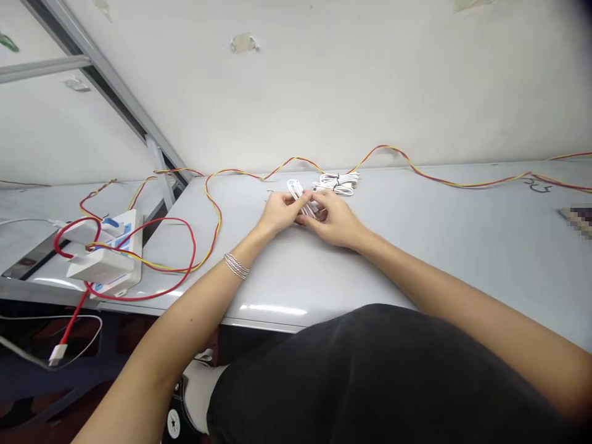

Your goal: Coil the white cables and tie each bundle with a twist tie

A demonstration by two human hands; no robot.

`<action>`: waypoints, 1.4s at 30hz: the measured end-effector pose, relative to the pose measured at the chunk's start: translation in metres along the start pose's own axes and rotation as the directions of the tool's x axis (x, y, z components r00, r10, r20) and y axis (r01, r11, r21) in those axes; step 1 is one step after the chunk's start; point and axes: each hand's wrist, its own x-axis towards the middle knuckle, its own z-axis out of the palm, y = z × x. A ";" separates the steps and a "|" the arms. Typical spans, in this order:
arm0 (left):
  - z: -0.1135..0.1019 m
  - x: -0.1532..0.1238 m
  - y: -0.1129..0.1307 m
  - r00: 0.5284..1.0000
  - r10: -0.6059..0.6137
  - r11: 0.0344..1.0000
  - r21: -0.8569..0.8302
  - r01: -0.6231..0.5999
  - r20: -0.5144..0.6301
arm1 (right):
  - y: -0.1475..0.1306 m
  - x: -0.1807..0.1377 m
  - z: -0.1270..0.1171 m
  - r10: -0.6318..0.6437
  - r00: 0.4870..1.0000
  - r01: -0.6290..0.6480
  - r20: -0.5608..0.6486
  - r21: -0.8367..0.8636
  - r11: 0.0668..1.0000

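Note:
Both hands meet near the middle of the white table point(416, 246). My left hand point(280, 211) and my right hand point(335, 219) are both closed on a coiled white cable point(298, 192), whose loops stick out above my fingers. A second white cable bundle point(337, 182), tied with a dark band, lies just behind my hands. A silver bracelet point(236, 266) circles my left wrist.
A twisted red-and-yellow wire point(416, 171) runs along the table's back edge by the wall. At the left a white power strip point(113, 246) with adapters sits among red cable loops point(180, 271). A red cable with a white plug point(58, 354) hangs below the table edge.

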 end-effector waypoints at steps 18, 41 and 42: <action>-0.018 0.013 -0.007 0.919 0.331 0.941 -0.139 -0.307 0.213 | 0.011 0.006 -0.005 0.129 0.989 -0.106 -0.074 0.263 0.959; -0.019 0.013 -0.006 0.931 0.352 0.932 -0.127 -0.338 0.100 | 0.009 0.003 -0.008 0.059 0.998 -0.056 -0.026 0.098 0.994; -0.019 0.012 -0.006 0.928 0.353 0.931 -0.140 -0.337 0.117 | 0.008 0.003 -0.008 0.044 0.999 -0.042 -0.028 0.080 0.996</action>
